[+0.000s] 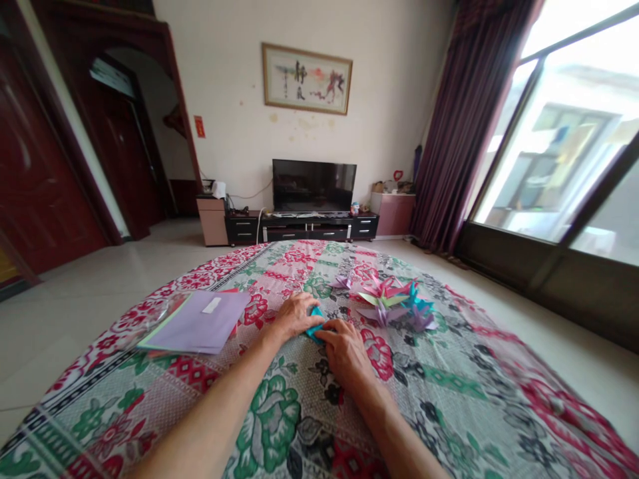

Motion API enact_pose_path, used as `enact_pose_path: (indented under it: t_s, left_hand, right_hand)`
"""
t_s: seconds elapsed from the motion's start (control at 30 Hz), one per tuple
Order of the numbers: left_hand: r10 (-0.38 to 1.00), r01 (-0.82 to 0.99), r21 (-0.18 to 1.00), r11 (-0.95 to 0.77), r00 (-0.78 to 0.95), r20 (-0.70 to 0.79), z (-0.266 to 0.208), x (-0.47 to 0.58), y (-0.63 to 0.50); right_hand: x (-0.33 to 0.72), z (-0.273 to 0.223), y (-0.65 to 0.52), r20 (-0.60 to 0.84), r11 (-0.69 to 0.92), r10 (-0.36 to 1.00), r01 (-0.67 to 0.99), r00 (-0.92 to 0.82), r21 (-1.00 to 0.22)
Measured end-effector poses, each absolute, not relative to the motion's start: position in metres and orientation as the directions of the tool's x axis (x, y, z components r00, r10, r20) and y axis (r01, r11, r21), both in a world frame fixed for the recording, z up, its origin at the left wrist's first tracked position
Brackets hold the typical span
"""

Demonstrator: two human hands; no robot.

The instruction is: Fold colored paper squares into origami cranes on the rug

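Flowered cloth [449,419] lies near, a TV [314,187] far; left hand [294,315] and right hand [348,347], half-closed, hold blue paper [313,332] between them.

We take the folded paper [313,331], on the tablecloth [449,416], as landmark. Left of it we record the left hand [295,315], touching; farther left, the paper stack [192,329]. Right: the right hand [346,347], touching; right and beyond, the folded figures [383,314]. Well beyond: the television [314,187].
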State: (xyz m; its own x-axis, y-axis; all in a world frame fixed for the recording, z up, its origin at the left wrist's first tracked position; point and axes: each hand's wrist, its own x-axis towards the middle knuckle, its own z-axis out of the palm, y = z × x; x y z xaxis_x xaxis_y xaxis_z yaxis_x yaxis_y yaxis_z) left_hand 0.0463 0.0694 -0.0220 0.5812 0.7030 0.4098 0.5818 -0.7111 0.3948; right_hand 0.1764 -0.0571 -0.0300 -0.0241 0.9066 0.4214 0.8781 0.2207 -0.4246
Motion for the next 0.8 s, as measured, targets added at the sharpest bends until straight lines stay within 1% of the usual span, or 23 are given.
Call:
enact_pose_path:
  t_s: [0.13,0.23,0.4,0.53,0.6,0.67,0.73,0.8]
  left_hand:
    - [0.792,0.707,0.370,-0.603,0.472,0.388,-0.025,0.053,0.072]
    - [0.800,0.724,0.355,-0.591,0.469,0.375,-0.025,0.055,0.078]
    - [0.815,0.734,0.365,-0.573,0.464,0.347,-0.028,0.056,0.088]
    - [0.865,0.802,0.347,-0.486,0.383,0.325,-0.024,0.061,0.091]
    - [0.900,0.830,0.370,-0.418,0.323,0.291,-0.019,0.062,0.090]
    - [0.918,0.825,0.412,-0.386,0.303,0.255,-0.015,0.060,0.085]
    - [0.891,0.795,0.409,-0.447,0.360,0.275,-0.016,0.056,0.076]
    - [0.828,0.772,0.312,-0.554,0.472,0.303,-0.021,0.051,0.065]
  right_hand:
    - [0.176,-0.029,-0.057,0.418,0.221,0.908,0.875,-0.024,-0.430]
    - [0.177,-0.028,-0.057,0.415,0.223,0.910,0.873,-0.026,-0.434]
    - [0.178,-0.030,-0.055,0.412,0.230,0.911,0.871,-0.035,-0.434]
    - [0.178,-0.031,-0.055,0.409,0.225,0.912,0.870,-0.029,-0.440]
    - [0.178,-0.031,-0.055,0.408,0.224,0.913,0.870,-0.030,-0.439]
    - [0.178,-0.032,-0.056,0.414,0.227,0.910,0.873,-0.032,-0.431]
    - [0.178,-0.033,-0.056,0.425,0.230,0.904,0.879,-0.036,-0.417]
    - [0.178,-0.032,-0.056,0.426,0.232,0.904,0.887,-0.045,-0.398]
